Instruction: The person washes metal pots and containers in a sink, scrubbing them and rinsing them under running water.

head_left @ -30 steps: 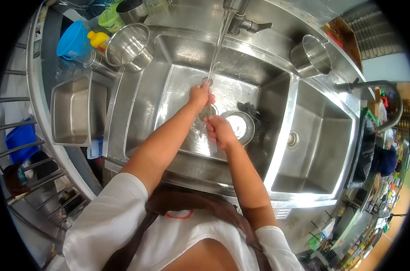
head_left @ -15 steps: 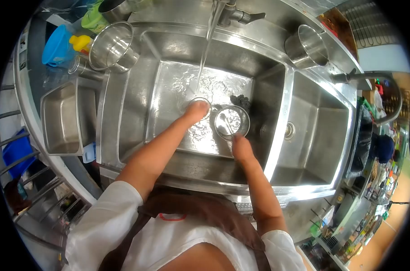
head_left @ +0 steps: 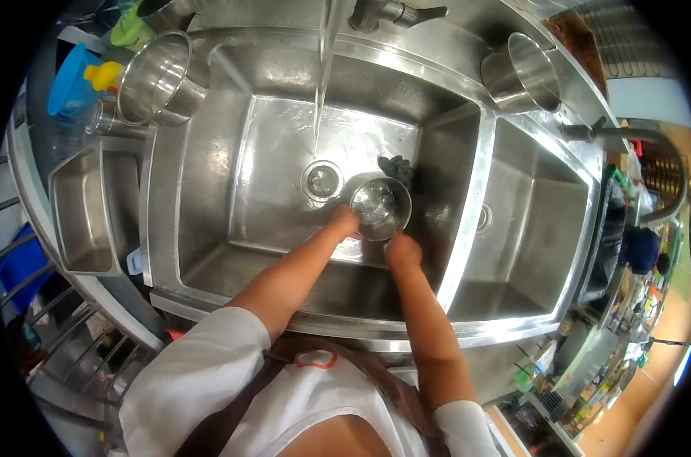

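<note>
A round metal container point(head_left: 379, 199) is between my two hands in the large sink basin point(head_left: 273, 221). My left hand point(head_left: 346, 222) grips its left side near the rim. On its lower right side, my right hand point(head_left: 401, 250) is closed against the rim. A dark scrubber point(head_left: 396, 170) lies just beyond the container. To the left is the round drain point(head_left: 322, 181), and a stream of water point(head_left: 321, 84) falls behind it from above.
A second basin point(head_left: 513, 228) with a curved faucet point(head_left: 669, 171) lies to the right. Metal pots point(head_left: 522, 75) stand at the back right and back left point(head_left: 159, 80). A rectangular metal pan point(head_left: 86, 209), a blue container point(head_left: 71, 80) and a yellow bottle point(head_left: 103, 76) are left.
Both hands, earlier close together under the water, have separated and now meet at the container. My left hand has left the drain area and moved toward me. The view has shifted slightly.
</note>
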`<action>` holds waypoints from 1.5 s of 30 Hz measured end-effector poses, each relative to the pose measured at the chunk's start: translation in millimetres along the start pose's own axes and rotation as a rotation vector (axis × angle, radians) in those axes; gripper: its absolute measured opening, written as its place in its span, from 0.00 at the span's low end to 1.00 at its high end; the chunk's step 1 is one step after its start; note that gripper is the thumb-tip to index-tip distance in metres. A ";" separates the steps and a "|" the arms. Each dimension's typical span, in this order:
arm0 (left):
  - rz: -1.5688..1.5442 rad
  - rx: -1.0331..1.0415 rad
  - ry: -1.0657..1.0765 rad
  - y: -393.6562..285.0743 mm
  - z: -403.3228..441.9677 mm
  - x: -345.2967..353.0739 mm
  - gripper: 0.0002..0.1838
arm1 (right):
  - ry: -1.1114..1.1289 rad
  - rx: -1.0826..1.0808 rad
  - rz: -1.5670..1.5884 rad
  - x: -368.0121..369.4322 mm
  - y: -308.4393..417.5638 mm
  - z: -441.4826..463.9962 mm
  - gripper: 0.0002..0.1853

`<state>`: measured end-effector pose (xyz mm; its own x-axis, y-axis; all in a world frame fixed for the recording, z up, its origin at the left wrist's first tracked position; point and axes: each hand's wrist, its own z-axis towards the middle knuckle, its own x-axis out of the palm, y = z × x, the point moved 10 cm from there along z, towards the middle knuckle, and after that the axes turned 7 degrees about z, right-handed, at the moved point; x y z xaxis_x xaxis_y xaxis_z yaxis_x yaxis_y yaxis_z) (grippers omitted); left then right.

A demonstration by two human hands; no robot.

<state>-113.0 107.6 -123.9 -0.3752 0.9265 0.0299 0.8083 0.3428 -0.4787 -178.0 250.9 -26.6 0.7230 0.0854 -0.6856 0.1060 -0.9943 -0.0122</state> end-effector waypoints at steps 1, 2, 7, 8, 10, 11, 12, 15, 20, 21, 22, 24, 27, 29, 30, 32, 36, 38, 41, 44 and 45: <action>0.014 0.000 -0.010 0.7 -3.2 -6.2 0.16 | 0.073 -0.169 -0.024 39.6 6.2 15.1 0.19; 0.083 0.059 -0.074 -6.2 -7.7 -19.0 0.15 | 0.140 -0.339 -0.047 52.4 26.4 8.2 0.17; 0.208 0.304 -0.281 -61.9 -39.7 -71.7 0.15 | -0.011 -0.463 0.397 -14.2 85.4 -9.4 0.17; 0.131 0.375 -0.285 -77.8 -48.4 -79.3 0.15 | -0.118 -0.382 0.365 -40.8 80.8 -12.3 0.18; 0.180 0.319 -0.305 -90.4 -57.1 -93.7 0.15 | -0.199 -0.351 0.353 -70.3 82.7 -27.7 0.19; 0.278 0.366 -0.305 -101.2 -60.8 -96.7 0.15 | -0.154 -0.342 0.300 -74.2 90.4 -38.8 0.19; 0.376 0.420 -0.303 -114.8 -64.6 -97.9 0.15 | -0.118 -0.331 0.247 -75.9 97.4 -45.9 0.20; 0.291 0.411 -0.362 -133.0 -83.1 -117.7 0.16 | -0.122 -0.563 0.190 -53.7 145.4 -44.4 0.19; 0.492 0.609 -0.675 -185.1 -133.3 -154.0 0.17 | -0.408 -0.485 0.274 -134.1 143.3 -56.9 0.21; 0.612 0.576 -0.702 -199.2 -155.4 -151.5 0.18 | -0.388 -0.519 0.221 -126.2 150.1 -60.3 0.21; 0.609 0.603 -0.710 -206.4 -160.4 -152.5 0.18 | -0.374 -0.548 0.167 -110.9 156.3 -59.7 0.21; 0.670 0.619 -0.716 -211.2 -160.4 -151.8 0.18 | -0.225 -0.612 0.223 -94.8 182.4 -69.6 0.20; 0.515 0.596 -0.676 -206.2 -151.9 -167.7 0.17 | -0.387 -0.609 0.364 -141.1 178.6 -88.1 0.14; 0.541 0.570 -0.673 -209.5 -149.4 -174.2 0.17 | -0.434 -0.463 0.444 -160.1 157.8 -76.5 0.12; 0.562 0.542 -0.656 -210.5 -147.9 -175.7 0.16 | -0.437 -0.471 0.449 -155.1 162.6 -78.9 0.12; 0.582 0.508 -0.676 -212.1 -152.4 -178.9 0.16 | -0.320 -0.643 0.157 -127.9 190.1 -92.8 0.13; 0.340 0.411 -0.505 -202.2 -168.2 -171.2 0.16 | -0.421 -0.545 0.377 -160.1 177.7 -91.8 0.10; 0.487 0.505 -0.641 -211.2 -176.0 -176.8 0.16 | -0.473 -0.448 0.532 -162.0 162.5 -85.0 0.10; 0.609 0.597 -0.748 -220.0 -172.6 -182.6 0.16 | -0.364 -0.789 0.245 -124.0 200.5 -86.0 0.08; 0.552 0.590 -0.711 -214.1 -160.9 -185.4 0.16 | -0.562 -0.609 0.527 -156.5 168.1 -80.0 0.08; 0.528 0.599 -0.704 -214.7 -161.9 -186.6 0.16 | -0.539 -0.535 0.558 -151.7 163.0 -77.5 0.07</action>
<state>-143.0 -113.7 115.3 -0.3750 0.5713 -0.7301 0.6621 -0.3862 -0.6422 -217.4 80.8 131.8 0.3644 -0.5683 -0.7378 0.2361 -0.7100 0.6635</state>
